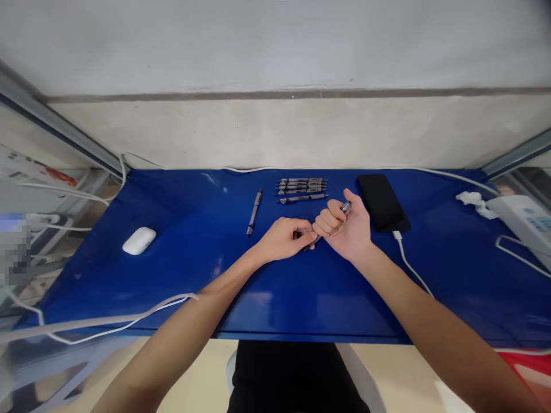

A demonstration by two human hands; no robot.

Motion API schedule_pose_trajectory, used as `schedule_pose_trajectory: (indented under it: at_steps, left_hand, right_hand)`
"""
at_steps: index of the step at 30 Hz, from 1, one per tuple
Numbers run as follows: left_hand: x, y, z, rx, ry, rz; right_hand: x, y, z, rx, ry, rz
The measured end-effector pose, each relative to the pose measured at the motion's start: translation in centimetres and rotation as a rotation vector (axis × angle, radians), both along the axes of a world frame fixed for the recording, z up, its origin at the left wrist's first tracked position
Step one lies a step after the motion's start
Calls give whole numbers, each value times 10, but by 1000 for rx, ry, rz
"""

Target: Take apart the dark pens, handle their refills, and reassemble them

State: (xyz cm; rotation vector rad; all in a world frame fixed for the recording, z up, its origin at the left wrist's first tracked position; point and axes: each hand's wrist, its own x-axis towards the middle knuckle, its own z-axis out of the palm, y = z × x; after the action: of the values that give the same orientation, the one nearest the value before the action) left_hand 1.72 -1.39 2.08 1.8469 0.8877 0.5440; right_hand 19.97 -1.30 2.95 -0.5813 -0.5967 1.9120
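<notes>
Both my hands meet over the middle of the blue table, on one dark pen [346, 207]. My right hand [346, 226] is closed round it with the palm turned up and the thumb raised off it; one end of the pen sticks out by the thumb. At the pen's lower end, my left hand [286, 238] is closed in a pinch, its fingertips touching the right hand's fingers. Fingers hide the pen's middle. Just beyond lies a row of several similar pens [301, 186], with a single pen [302, 199] nearer me. Another pen [254, 213] lies apart, left of them, pointing away.
A black phone [383, 201] with a white charging cable [411, 267] lies right of my right hand. A white earbud case [139, 241] is on the left of the blue table [185, 212]. At the right edge sits a white power strip [523, 221]. A white cable [129, 324] crosses by my left forearm.
</notes>
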Motion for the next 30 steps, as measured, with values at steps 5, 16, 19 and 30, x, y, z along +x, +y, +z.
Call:
schedule_pose_trajectory:
  at_steps: [5, 16, 19, 30]
  left_hand:
    - [0, -1, 0, 13, 8, 7]
    - [0, 0, -1, 28, 6, 2]
    - [0, 1, -3, 18, -12, 7]
    - [0, 0, -1, 27, 14, 7]
  right_hand:
    - [0, 0, -1, 2, -2, -7]
    - [0, 0, 0, 7, -13, 2]
    - [0, 1, -1, 3, -15, -5]
    - [-1, -1, 1, -8, -16, -16]
